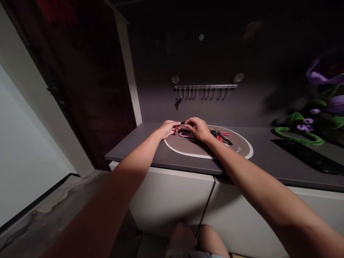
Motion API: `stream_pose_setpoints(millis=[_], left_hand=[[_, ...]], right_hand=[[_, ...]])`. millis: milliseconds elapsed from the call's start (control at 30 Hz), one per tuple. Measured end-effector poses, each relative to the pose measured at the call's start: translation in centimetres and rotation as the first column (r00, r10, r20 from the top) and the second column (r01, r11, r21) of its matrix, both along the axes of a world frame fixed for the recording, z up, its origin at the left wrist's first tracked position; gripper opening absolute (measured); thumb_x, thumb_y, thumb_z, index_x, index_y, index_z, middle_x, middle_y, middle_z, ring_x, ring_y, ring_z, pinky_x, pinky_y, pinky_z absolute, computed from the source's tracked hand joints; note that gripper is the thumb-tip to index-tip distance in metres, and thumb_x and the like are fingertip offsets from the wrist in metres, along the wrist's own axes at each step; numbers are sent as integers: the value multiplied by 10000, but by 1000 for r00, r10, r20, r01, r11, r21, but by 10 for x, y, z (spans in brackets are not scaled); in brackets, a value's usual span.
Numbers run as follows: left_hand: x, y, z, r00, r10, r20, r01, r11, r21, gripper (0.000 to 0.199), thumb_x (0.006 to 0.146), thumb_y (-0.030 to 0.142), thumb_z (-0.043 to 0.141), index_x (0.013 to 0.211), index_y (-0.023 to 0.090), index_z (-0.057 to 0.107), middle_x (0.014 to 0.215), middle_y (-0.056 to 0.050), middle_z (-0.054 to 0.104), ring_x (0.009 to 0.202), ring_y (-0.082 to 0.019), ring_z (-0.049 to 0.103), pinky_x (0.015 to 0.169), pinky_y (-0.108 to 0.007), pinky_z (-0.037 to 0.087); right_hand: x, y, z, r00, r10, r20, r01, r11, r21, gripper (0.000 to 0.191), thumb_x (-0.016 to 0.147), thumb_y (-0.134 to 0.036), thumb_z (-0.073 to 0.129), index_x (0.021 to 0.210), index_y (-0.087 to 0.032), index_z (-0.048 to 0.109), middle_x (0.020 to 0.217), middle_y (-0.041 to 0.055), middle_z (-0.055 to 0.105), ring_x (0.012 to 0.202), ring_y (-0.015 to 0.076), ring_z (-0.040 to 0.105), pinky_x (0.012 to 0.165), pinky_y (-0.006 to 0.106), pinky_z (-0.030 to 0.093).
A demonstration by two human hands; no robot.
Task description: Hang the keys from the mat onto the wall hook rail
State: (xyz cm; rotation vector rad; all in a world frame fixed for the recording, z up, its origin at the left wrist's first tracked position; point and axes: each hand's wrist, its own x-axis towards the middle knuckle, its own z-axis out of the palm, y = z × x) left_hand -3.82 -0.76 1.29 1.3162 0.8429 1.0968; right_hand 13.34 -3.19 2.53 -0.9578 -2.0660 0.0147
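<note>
My left hand (pixel 169 129) and my right hand (pixel 198 128) meet above the left part of a brown oval mat (pixel 185 147) with a white rim. Between their pinched fingertips is a small dark metallic thing (pixel 182 123), too small to name for certain. A pink loop (pixel 183 134) lies just below the fingers on the mat. To the right of my right wrist rests a bunch of keys (pixel 227 138) with red pieces among it. My right hand hides part of what lies on the mat.
A clear rail (pixel 205 86) with several hooks is fixed to the dark wall; a dark key (pixel 177 103) hangs from its left end. Purple flowers (pixel 305 125) with a green loop stand at right on the grey counter (pixel 134 143). White cabinet doors (pixel 172 193) are below.
</note>
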Motion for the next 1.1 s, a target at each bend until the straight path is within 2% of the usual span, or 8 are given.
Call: stream_pose_setpoints(millis=[267,600,767,1100], left_hand=[[-1,0,-1,997,-72,2,72,997,-31,128,738,174,537,663,78,575,543,-23,537,466,-60,476,485,-198,388],[0,0,-2,998,-62,32,63,998,-30,110,728,193,536,657,108,539,534,0,497,448,-61,450,465,-204,368],[2,-4,0,997,-68,44,69,997,-25,159,741,205,512,608,119,494,503,12,458,414,-61,425,433,-200,338],[6,-2,-1,1000,-17,-12,18,997,70,187,760,232,489,606,133,448,513,33,432,385,-46,392,412,-190,290]], right_hand=[[-1,2,0,1000,-8,3,8,1000,-12,108,779,-236,521,771,-169,604,800,56,610,761,151,521,695,239,371],[-2,4,-4,997,41,-63,-44,998,-45,142,789,-279,497,789,-162,578,837,61,597,790,150,520,716,248,385],[-2,8,-6,994,28,-110,-36,997,-70,175,782,-313,498,789,-158,579,817,49,599,767,141,518,708,247,384],[-3,12,-6,980,40,-197,-65,990,-122,200,761,-339,478,766,-152,551,767,40,585,711,134,511,679,256,394]])
